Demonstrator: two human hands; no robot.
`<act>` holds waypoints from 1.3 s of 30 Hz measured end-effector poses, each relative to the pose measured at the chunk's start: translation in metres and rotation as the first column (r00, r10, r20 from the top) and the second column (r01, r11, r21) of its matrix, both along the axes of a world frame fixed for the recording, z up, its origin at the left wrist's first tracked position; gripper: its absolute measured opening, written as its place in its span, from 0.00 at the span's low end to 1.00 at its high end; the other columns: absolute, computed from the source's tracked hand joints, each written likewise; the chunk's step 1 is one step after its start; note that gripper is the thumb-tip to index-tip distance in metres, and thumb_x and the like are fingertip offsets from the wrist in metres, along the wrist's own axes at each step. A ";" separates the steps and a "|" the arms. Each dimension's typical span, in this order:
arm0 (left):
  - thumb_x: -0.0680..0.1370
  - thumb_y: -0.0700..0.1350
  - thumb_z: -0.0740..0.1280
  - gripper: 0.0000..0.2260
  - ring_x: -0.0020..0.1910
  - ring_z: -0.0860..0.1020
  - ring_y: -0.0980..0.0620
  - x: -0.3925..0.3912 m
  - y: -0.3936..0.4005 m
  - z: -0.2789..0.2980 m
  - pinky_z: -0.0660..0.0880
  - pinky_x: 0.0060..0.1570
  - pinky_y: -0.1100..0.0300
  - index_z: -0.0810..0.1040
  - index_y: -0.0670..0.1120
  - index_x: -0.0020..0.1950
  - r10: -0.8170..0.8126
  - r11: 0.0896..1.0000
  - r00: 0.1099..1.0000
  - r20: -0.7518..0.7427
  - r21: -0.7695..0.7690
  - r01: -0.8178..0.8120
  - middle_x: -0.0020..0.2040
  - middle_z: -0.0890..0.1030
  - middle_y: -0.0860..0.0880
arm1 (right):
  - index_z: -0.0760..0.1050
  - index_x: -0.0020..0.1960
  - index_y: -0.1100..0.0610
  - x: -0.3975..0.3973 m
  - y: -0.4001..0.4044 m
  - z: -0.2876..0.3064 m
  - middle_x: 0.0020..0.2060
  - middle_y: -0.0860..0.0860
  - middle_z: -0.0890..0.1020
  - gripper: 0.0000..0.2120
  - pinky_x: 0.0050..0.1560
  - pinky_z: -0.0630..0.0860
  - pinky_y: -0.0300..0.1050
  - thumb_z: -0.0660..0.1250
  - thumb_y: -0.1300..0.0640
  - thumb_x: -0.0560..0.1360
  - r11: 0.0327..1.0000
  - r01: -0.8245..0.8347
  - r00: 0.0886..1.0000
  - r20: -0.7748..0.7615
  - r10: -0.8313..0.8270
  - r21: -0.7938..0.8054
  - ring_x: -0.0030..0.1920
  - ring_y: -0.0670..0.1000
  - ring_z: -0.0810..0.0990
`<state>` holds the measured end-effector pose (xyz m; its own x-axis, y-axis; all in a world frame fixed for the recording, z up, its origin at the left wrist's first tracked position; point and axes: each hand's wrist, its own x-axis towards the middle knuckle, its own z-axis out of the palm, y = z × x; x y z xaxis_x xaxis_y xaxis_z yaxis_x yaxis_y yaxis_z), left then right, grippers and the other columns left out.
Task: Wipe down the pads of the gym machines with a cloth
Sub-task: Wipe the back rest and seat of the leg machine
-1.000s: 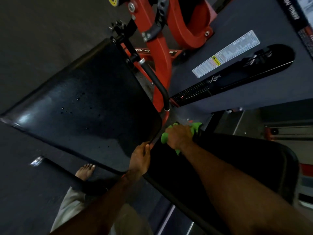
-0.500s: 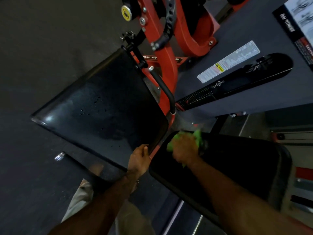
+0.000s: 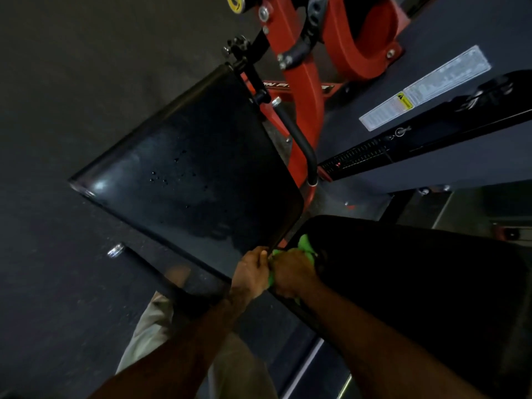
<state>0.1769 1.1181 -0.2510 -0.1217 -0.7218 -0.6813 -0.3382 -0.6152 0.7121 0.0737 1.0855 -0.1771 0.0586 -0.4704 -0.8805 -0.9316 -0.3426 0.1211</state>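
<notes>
Right grip: right hand (image 3: 290, 273) bunches the green cloth (image 3: 305, 247) under curled fingers, pressed on the near corner of the back pad (image 3: 417, 283).
Left grip: left hand (image 3: 252, 273) curls over the lower edge of the seat pad (image 3: 195, 174), thumb side just beside the cloth; it looks like a bracing hold.
Change: a second ago the right hand worked further along the back pad's top edge; it has since drawn in towards the left hand, so the two now touch. The camera has also shifted, so the seat pad sits higher in view.
Meaning: the corner stroke seems about finished; most of the back pad remains to be covered.
Seat pad: droplets (image 3: 161, 177) dot its middle, so it probably still needs a pass.
Edges: a narrow gap separates the two pads, with red frame (image 3: 302, 116) showing through; the black handle (image 3: 299, 139) stands beyond.
Room: the back pad offers broad open surface to the right; floor (image 3: 57, 82) lies to the left.
</notes>
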 end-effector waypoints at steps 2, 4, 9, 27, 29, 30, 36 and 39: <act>0.86 0.47 0.58 0.15 0.64 0.78 0.44 -0.001 0.001 0.000 0.73 0.64 0.57 0.79 0.46 0.68 0.004 1.000 1.000 0.001 0.014 -0.004 0.65 0.81 0.44 | 0.78 0.66 0.50 -0.007 -0.021 -0.003 0.65 0.52 0.80 0.19 0.71 0.68 0.57 0.64 0.44 0.78 0.998 0.027 1.000 0.006 -0.027 0.060 0.68 0.57 0.77; 0.87 0.47 0.57 0.16 0.65 0.78 0.44 -0.002 -0.003 0.000 0.73 0.63 0.57 0.78 0.47 0.69 0.004 1.000 1.000 0.002 0.001 -0.004 0.65 0.80 0.45 | 0.79 0.65 0.46 -0.038 -0.065 -0.006 0.66 0.48 0.80 0.19 0.74 0.61 0.58 0.64 0.41 0.77 0.998 0.052 0.990 -0.126 -0.054 -0.022 0.71 0.54 0.74; 0.87 0.47 0.57 0.15 0.64 0.78 0.45 -0.002 -0.002 -0.012 0.69 0.57 0.64 0.79 0.48 0.69 0.054 0.999 0.998 0.024 -0.002 -0.054 0.65 0.81 0.46 | 0.81 0.60 0.50 -0.050 -0.074 -0.013 0.59 0.50 0.83 0.15 0.67 0.72 0.62 0.63 0.46 0.78 0.982 -0.079 0.970 -0.240 0.036 -0.172 0.62 0.57 0.80; 0.87 0.47 0.56 0.15 0.62 0.79 0.42 -0.016 0.010 -0.029 0.68 0.50 0.62 0.79 0.47 0.67 0.081 0.995 0.994 0.067 0.054 -0.085 0.62 0.82 0.44 | 0.77 0.67 0.47 -0.014 -0.041 -0.036 0.67 0.51 0.80 0.18 0.74 0.63 0.59 0.62 0.44 0.80 0.986 -0.052 0.999 0.016 0.050 0.158 0.70 0.58 0.76; 0.87 0.47 0.56 0.15 0.64 0.78 0.43 -0.016 0.008 -0.028 0.69 0.54 0.62 0.78 0.47 0.68 0.079 0.996 0.995 0.054 0.038 -0.081 0.64 0.82 0.44 | 0.78 0.66 0.47 -0.041 -0.081 -0.042 0.67 0.53 0.79 0.19 0.76 0.59 0.62 0.64 0.41 0.78 0.995 0.020 0.995 -0.101 -0.010 0.094 0.71 0.59 0.75; 0.87 0.47 0.56 0.16 0.65 0.78 0.43 -0.015 0.005 -0.028 0.69 0.56 0.62 0.78 0.47 0.70 0.077 0.996 0.996 0.047 0.034 -0.078 0.65 0.81 0.44 | 0.77 0.66 0.46 -0.057 -0.098 -0.045 0.68 0.54 0.79 0.20 0.77 0.58 0.66 0.64 0.41 0.77 0.999 0.024 0.984 -0.177 -0.017 0.036 0.72 0.61 0.73; 0.87 0.46 0.57 0.15 0.65 0.78 0.44 -0.012 0.008 -0.031 0.68 0.56 0.66 0.79 0.46 0.69 0.109 0.993 0.993 0.041 0.036 -0.111 0.65 0.81 0.45 | 0.78 0.66 0.48 -0.017 -0.045 -0.035 0.67 0.53 0.80 0.17 0.74 0.63 0.63 0.63 0.44 0.80 0.992 -0.062 0.998 -0.013 0.064 0.111 0.69 0.59 0.77; 0.87 0.47 0.57 0.15 0.64 0.78 0.43 -0.013 0.007 -0.025 0.71 0.60 0.61 0.78 0.46 0.69 0.091 0.994 0.995 0.045 0.062 -0.093 0.65 0.81 0.43 | 0.78 0.65 0.47 -0.021 -0.047 -0.025 0.68 0.53 0.79 0.22 0.75 0.64 0.60 0.60 0.39 0.77 0.976 -0.059 0.996 0.073 0.044 0.211 0.71 0.59 0.74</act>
<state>0.1640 1.1251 -0.2762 -0.0274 -0.6838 -0.7292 -0.3067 -0.6885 0.6572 0.0528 1.0384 -0.2023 0.1408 -0.2676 -0.9532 -0.9155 -0.4017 -0.0224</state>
